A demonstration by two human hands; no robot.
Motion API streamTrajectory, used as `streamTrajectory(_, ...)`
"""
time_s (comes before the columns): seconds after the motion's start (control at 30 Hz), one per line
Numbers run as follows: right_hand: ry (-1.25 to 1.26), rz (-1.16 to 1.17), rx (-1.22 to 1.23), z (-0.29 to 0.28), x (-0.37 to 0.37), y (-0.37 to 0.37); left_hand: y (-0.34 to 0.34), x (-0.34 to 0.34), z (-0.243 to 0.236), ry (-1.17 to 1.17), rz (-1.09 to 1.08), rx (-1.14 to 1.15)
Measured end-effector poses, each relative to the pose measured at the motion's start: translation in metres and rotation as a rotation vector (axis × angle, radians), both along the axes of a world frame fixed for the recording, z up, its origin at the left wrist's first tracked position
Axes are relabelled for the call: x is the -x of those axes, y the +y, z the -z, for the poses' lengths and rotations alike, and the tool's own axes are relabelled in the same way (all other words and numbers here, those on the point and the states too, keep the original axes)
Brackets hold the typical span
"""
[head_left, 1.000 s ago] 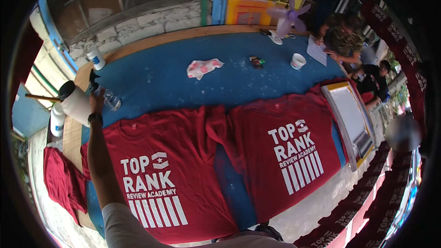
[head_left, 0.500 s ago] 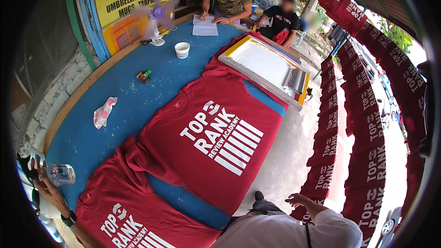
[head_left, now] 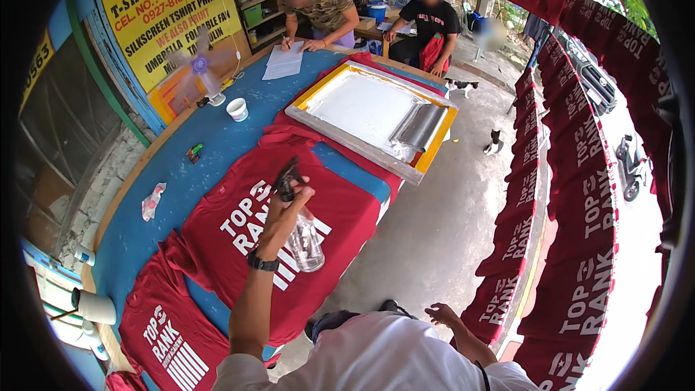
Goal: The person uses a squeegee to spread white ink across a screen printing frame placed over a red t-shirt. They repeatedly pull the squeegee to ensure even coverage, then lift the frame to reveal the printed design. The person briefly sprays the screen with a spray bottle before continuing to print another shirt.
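Wrapped around the neck of a clear spray bottle (head_left: 307,246) with a black trigger head is my left hand (head_left: 286,206). The bottle tilts in the air above a red T-shirt (head_left: 217,206) with a white print, hiding part of that print. My right hand (head_left: 443,315) hangs over the concrete floor, holding nothing, fingers loosely apart. Beyond the shirt, a screen-printing frame (head_left: 340,105) lies on more red cloth, with white ink inside. A wide metal squeegee (head_left: 420,127) rests at the frame's right end. Another printed T-shirt (head_left: 145,311) lies nearer on the left.
The blue table (head_left: 137,188) bears a white tub (head_left: 237,109), a fan (head_left: 201,72) and a crumpled wrapper (head_left: 153,201). One person (head_left: 329,11) writes at its far end; another person (head_left: 427,25) sits beyond. Red printed shirts (head_left: 532,203) hang on the right. A cat (head_left: 494,143) sits on the floor.
My left hand has brought the spray bottle from the table's near left edge up and right, over the middle shirt. The view has shifted too. My right hand stays low, still empty.
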State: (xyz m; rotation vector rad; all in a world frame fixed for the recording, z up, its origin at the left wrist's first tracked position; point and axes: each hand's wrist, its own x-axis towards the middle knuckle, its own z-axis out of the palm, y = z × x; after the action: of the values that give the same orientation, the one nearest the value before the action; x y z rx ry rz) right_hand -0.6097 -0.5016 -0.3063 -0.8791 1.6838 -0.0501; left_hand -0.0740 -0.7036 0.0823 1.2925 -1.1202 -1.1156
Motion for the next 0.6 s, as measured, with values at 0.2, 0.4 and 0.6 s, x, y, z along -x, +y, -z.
streamTrajectory(0.2, 0.15, -0.091, -0.033, 0.026, 0.066, -0.033, -0.131, 0.105, 0.043, -0.32, 0.207, -0.178)
streamTrajectory(0.4, 0.089, -0.125, 0.001, 0.043, 0.088, -0.059, -0.211, 0.141, 0.071, -0.478, 0.227, -0.299)
streamTrajectory(0.6, -0.001, 0.034, -0.03, 0.04, 0.088, -0.097, -0.249, 0.139, 0.082, -0.311, 0.246, -0.263)
